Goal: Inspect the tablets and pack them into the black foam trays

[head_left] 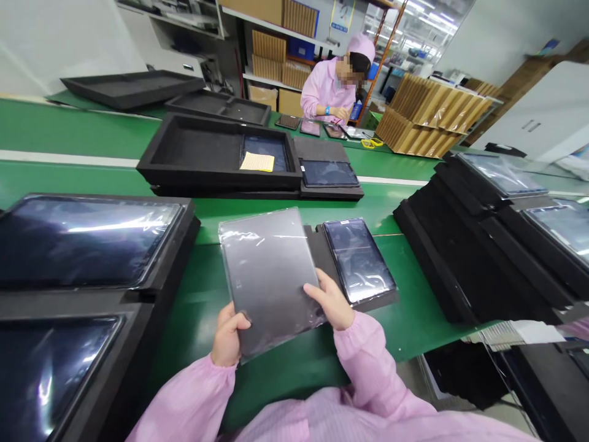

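Note:
Between my two hands is a grey tablet [271,270] in a clear plastic sleeve, its plain back facing up and tilted toward me. My left hand [229,334] grips its lower left edge, thumb on top. On the right edge, my right hand [332,299] is closed around it the same way, fingers hidden underneath. Just right of it, a dark-screened tablet [359,261] under shiny film lies on a black foam pad [375,301]. The held tablet covers part of that pad.
Black foam trays with large screens [92,242] stand at left. Stacked black foam [437,245] rises at right. Ahead, a foam tray [197,147] holds a tablet and a yellow note [257,161]. Across the green table [202,307], a co-worker in pink [326,89] handles small devices beside cardboard dividers [423,116].

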Demonstrator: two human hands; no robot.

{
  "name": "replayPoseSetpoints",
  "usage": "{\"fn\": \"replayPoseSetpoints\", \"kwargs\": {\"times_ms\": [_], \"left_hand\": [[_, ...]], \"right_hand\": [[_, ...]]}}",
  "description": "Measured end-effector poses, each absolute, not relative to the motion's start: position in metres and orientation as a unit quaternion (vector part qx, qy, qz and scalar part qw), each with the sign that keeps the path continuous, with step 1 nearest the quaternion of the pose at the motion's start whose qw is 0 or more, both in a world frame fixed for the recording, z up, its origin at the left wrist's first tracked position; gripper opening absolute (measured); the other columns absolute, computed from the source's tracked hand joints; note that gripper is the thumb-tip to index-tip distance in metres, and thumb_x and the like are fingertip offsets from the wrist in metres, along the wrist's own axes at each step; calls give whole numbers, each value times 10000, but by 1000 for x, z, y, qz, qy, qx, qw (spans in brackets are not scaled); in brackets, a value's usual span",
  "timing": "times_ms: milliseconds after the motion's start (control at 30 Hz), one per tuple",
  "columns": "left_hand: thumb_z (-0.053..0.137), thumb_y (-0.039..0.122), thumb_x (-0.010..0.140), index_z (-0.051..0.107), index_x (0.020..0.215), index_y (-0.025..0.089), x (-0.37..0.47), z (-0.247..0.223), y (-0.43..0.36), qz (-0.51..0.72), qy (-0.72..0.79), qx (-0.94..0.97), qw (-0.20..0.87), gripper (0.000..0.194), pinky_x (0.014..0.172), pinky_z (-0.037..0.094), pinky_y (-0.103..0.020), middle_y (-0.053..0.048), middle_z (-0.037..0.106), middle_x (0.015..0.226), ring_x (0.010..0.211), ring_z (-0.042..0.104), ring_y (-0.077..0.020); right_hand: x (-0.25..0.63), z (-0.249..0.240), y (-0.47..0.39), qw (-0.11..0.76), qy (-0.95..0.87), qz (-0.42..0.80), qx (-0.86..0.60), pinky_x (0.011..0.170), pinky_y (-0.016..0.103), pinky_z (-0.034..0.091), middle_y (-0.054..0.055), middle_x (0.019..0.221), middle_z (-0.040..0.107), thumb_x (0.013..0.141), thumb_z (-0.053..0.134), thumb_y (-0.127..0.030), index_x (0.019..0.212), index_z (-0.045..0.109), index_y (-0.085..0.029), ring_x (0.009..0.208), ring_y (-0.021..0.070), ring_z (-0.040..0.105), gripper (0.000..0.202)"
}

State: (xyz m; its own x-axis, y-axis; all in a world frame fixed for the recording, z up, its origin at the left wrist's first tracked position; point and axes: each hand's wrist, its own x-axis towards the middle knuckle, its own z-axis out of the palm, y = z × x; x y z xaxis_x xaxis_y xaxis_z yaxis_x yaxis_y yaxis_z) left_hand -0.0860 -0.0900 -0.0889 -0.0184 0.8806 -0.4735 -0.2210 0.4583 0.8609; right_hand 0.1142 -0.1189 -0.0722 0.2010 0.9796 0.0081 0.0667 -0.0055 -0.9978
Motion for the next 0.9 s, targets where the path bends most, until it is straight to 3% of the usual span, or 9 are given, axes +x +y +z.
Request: {"fn": "replayPoseSetpoints", "kwargs": {"times_ms": [133, 233, 300, 400, 467, 600, 733, 833, 900], "left_hand": [[643, 302, 455, 737, 799, 202, -84, -104, -91, 404, 512, 354, 671, 370, 663, 527, -326, -31, 721, 725, 776, 667, -270], [735, 409, 610, 675, 1206, 204, -80, -121, -91, 395, 478, 402, 673, 633, 820, 558, -383, -105, 763, 1069, 1034, 684, -322], [722, 467, 703, 607, 1323, 219, -79, -127, -91, 397, 447, 417, 685, 677, 859, 567, -419, -145, 720, 1233, 1119, 668, -337], [709, 503, 767, 649, 1294, 231, -79, -124, -92, 383, 403, 429, 712, 596, 989, 534, -447, -148, 652, 1373, 1261, 601, -355], [694, 541, 786, 675, 1271, 233, -80, -114, -93, 376, 381, 422, 732, 575, 1056, 500, -447, -135, 638, 1402, 1316, 562, -357], [705, 678, 706, 677, 1255, 179, -75, -97, -93, 384, 393, 349, 760, 743, 1073, 496, -464, -153, 654, 1378, 1321, 559, -378], [849, 568, 550, 663, 1221, 144, -67, -96, -88, 393, 462, 322, 727, 815, 1094, 479, -451, -164, 688, 1319, 1315, 566, -375], [814, 512, 555, 681, 1167, 185, -68, -100, -85, 403, 496, 386, 665, 707, 1141, 426, -415, -135, 698, 1314, 1350, 544, -341], [763, 514, 571, 707, 1106, 195, -77, -99, -82, 375, 543, 460, 594, 626, 1111, 455, -436, -136, 748, 1206, 1270, 612, -355]], "right_hand": [[118, -53, -125, 524, -471, 433, -562, 807, 359, 600, 61, 927, 776, 798, 586, -356, 1054, 658, -193, 889, 236, 738, 312], [137, -18, -131, 514, -485, 392, -589, 884, 383, 571, 62, 1009, 770, 806, 560, -289, 1104, 656, -200, 975, 253, 726, 325], [142, 5, -132, 444, -522, 299, -664, 846, 404, 566, 73, 965, 771, 833, 533, -246, 1150, 655, -198, 930, 281, 733, 343], [124, 22, -129, 259, -567, 121, -772, 676, 390, 557, 121, 823, 768, 849, 520, -170, 1214, 650, -135, 720, 311, 743, 390], [102, 21, -127, 196, -605, 85, -767, 612, 361, 548, 147, 823, 774, 834, 547, -141, 1195, 667, -107, 669, 309, 747, 382], [78, 9, -131, 215, -705, 212, -642, 725, 331, 589, 84, 942, 805, 849, 583, -201, 1169, 711, -201, 757, 256, 775, 345], [102, 0, -153, 247, -639, 323, -653, 867, 340, 564, 94, 1110, 784, 887, 559, -246, 1307, 657, -180, 883, 231, 772, 436], [128, -17, -175, 201, -567, 419, -680, 864, 341, 534, 75, 940, 793, 887, 564, -265, 1083, 749, -176, 873, 234, 745, 284], [136, -37, -190, 163, -538, 493, -664, 746, 302, 536, 42, 774, 762, 833, 607, -229, 857, 748, -179, 730, 204, 721, 151]]}}
